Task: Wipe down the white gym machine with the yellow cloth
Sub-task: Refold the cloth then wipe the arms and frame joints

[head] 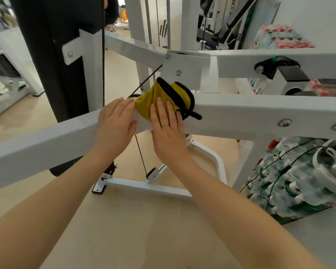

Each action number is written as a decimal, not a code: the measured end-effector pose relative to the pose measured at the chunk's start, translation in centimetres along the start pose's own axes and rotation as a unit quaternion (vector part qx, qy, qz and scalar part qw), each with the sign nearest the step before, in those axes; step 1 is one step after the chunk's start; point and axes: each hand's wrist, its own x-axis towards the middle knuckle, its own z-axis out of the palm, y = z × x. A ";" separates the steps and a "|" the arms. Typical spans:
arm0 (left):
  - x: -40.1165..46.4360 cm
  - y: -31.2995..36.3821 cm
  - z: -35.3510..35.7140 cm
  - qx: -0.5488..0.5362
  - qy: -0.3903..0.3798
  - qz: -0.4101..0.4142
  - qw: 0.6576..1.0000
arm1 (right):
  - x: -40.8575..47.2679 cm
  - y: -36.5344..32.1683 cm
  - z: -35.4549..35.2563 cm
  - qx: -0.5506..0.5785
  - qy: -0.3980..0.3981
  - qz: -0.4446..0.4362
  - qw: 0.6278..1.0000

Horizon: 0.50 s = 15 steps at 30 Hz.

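- The near white beam (pixel 241 111) of the gym machine served as landmark; all positions below were taken from it, reading left to right.
- Left hand (pixel 114 123): it lay flat on the beam's near face, left of the cloth, fingers straight and close together, thumb spread below. It held nothing. The fingertips just met the cloth's left edge.
- Yellow cloth (pixel 149 101): bunched on the beam's top edge, between the two hands, its black trim folded over toward the far side. Being loosely gathered, it probably could have slid off the far edge if pushed without downward pressure.
- Right hand (pixel 168 125): it pressed the cloth against the beam with straight, near-closed fingers, a ring (pixel 165 125) on one of them. No finger pinched the fabric, so a quick stroke might have left the cloth behind.
- Black cable (pixel 147 80): it ran slantwise just behind the beam, beside the cloth. The trim could have snagged on it.
- Bolts (pixel 284 122): set in the beam's face well right of the hands; a rightward wipe might have caught the cloth there.
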 end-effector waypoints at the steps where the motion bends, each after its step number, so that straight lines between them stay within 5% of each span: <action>1: -0.5 -0.9 -0.3 0.005 -0.005 -0.001 1.000 | -0.1 -0.1 0.4 -0.015 0.005 -0.014 1.000; 4: -1.4 -2.4 -1.0 0.027 0.006 0.023 0.999 | -0.8 2.6 0.6 -0.086 0.022 -0.046 0.995; 9: -1.5 -2.8 -0.9 0.008 0.019 0.041 0.999 | -4.5 7.6 -0.7 -0.193 0.031 0.055 0.979; 15: -1.6 -3.5 -0.5 0.018 0.016 0.073 0.997 | -2.4 1.4 0.5 -0.054 0.047 0.215 0.974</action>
